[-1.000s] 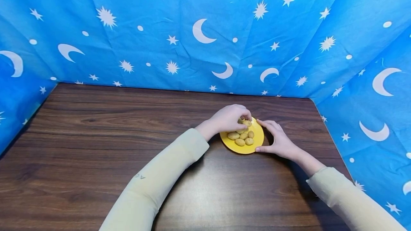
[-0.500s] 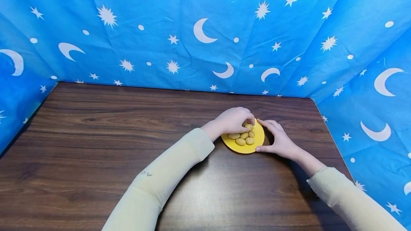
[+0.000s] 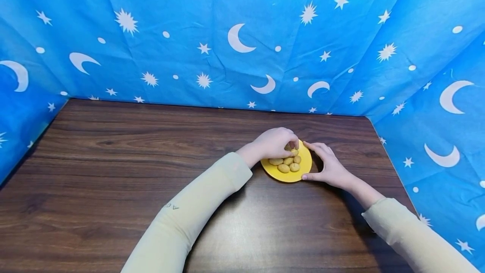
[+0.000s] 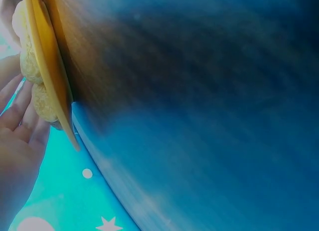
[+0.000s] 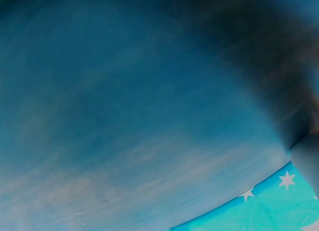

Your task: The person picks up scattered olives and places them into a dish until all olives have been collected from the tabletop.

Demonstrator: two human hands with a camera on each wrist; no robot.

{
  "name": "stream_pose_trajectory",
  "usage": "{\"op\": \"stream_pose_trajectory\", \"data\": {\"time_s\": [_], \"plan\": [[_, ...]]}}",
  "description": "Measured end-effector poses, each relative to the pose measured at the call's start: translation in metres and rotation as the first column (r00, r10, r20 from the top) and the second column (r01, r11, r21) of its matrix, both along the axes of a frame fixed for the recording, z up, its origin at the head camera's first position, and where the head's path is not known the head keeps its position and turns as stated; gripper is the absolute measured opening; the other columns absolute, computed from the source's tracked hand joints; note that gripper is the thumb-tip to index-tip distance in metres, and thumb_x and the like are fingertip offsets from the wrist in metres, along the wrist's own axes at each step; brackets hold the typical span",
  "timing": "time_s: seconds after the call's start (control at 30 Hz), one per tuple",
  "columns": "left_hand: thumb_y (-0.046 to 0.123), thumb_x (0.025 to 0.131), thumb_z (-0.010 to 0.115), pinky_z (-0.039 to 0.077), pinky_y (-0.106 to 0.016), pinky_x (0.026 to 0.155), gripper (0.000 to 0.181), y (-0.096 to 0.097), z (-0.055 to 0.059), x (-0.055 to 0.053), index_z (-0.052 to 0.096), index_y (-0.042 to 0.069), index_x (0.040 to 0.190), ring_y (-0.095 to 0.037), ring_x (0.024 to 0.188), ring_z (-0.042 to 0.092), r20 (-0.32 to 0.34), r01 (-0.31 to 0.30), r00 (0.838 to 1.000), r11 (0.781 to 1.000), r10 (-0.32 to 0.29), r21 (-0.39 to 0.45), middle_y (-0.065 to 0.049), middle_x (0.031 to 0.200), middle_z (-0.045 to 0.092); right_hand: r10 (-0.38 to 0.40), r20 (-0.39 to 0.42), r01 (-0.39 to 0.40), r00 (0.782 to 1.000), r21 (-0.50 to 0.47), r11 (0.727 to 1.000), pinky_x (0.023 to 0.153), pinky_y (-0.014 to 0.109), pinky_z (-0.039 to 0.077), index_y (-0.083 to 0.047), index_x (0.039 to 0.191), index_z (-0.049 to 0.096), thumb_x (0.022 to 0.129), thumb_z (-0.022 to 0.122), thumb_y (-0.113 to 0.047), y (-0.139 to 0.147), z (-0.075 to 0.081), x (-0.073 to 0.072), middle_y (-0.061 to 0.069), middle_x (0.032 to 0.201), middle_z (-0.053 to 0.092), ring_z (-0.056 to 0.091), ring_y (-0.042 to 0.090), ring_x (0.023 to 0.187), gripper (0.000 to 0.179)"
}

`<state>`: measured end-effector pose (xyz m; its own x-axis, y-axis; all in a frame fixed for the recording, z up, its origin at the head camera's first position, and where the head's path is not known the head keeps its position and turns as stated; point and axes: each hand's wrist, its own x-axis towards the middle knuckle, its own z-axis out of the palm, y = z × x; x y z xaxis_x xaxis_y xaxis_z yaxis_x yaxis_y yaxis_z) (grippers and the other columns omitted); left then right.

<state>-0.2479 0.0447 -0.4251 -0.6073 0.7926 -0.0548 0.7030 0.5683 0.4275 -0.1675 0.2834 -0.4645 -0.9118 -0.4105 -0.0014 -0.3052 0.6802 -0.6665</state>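
Several tan, wrinkled, oval, walnut-like pieces [image 3: 283,168] sit in a pile on a round yellow plate [image 3: 303,167]. From the left, my left hand [image 3: 275,143] reaches over the pile, its thumb and curled fingers pinching one piece [image 3: 294,153] near the top; it hides part of the pile. My right hand [image 3: 329,166] grips the plate's right rim, thumb at the near side and fingers at the far side. In the left wrist view the plate [image 4: 55,76] shows edge-on, with the left hand [image 4: 22,141] beside two pieces [image 4: 44,102].
The dark wood-grain table [image 3: 144,159] extends left of and in front of the plate. A blue cloth [image 3: 182,24] with white moons and stars stands behind and along both sides. The right wrist view shows mostly blurred tabletop [image 5: 124,116].
Over the first half second my left hand shifts slightly right and nearer over the pile, covering more pieces, then stays nearly in place. The right hand and plate hold still.
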Motion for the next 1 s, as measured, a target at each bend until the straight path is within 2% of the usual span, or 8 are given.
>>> {"op": "stream_pose_trajectory", "data": {"time_s": [0.2, 0.47, 0.7, 1.0], "plan": [[0.020, 0.100, 0.075, 0.054, -0.032, 0.104, 0.018, -0.007, -0.003, 0.000, 0.077, 0.016, 0.117, -0.016, 0.112, 0.066, 0.016, -0.016, 1.000, 0.999, 0.016, 0.045, -0.001, 0.119, 0.074, -0.001, -0.003, 0.001, 1.000, -0.002, 1.000, 0.117, 0.071, 0.030, -0.004, 0.162, 0.040, 0.084, 0.092, -0.024, -0.002, -0.002, 0.000, 0.023, 0.153, 0.045, 0.037, 0.044, 0.142, 0.097], [0.017, 0.098, 0.075, 0.055, -0.034, 0.102, 0.018, -0.029, -0.002, -0.001, 0.078, 0.015, 0.116, -0.017, 0.109, 0.067, 0.023, -0.054, 0.998, 0.993, 0.051, 0.110, -0.002, 0.118, 0.074, -0.003, 0.001, 0.003, 1.000, 0.003, 1.000, 0.117, 0.069, 0.031, -0.005, 0.162, 0.040, 0.083, 0.093, -0.025, -0.004, -0.002, -0.003, 0.023, 0.152, 0.045, 0.037, 0.043, 0.142, 0.097], [0.017, 0.098, 0.077, 0.055, -0.036, 0.103, 0.018, -0.053, -0.001, 0.000, 0.077, 0.015, 0.115, -0.018, 0.112, 0.068, 0.024, -0.105, 0.994, 0.982, 0.102, 0.159, -0.002, 0.118, 0.074, 0.004, 0.004, -0.004, 1.000, 0.009, 1.000, 0.115, 0.071, 0.031, -0.006, 0.162, 0.040, 0.083, 0.093, -0.026, -0.004, -0.004, -0.005, 0.023, 0.153, 0.045, 0.037, 0.044, 0.141, 0.098], [0.019, 0.098, 0.077, 0.053, -0.041, 0.109, 0.021, -0.092, 0.006, 0.005, 0.077, 0.015, 0.118, -0.021, 0.120, 0.066, -0.009, -0.152, 0.988, 0.976, 0.156, 0.156, -0.002, 0.123, 0.073, 0.008, 0.005, -0.008, 1.000, 0.009, 1.000, 0.115, 0.073, 0.030, -0.006, 0.162, 0.039, 0.082, 0.093, -0.027, -0.006, -0.002, -0.007, 0.024, 0.154, 0.043, 0.035, 0.045, 0.143, 0.099]]}}
